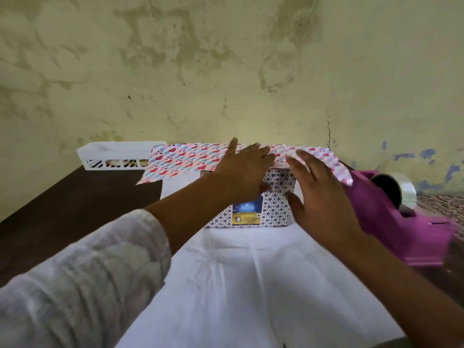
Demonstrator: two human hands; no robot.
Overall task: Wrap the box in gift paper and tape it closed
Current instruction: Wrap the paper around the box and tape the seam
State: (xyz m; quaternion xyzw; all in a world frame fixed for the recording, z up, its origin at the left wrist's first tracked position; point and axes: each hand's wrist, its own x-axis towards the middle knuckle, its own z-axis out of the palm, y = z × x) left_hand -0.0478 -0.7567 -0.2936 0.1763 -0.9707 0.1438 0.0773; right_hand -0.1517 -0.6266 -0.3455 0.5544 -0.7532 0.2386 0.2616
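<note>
While fingers spread, flat on gift paper

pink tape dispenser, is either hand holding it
No, the pink tape dispenser sits untouched on the right while both hands reach over the patterned box.

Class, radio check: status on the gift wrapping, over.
Left hand, right hand open, flat on patterned cardboard box. Heart-print gift paper folding over far edge. Untaped; pink tape dispenser right. Nothing blocking.
</note>
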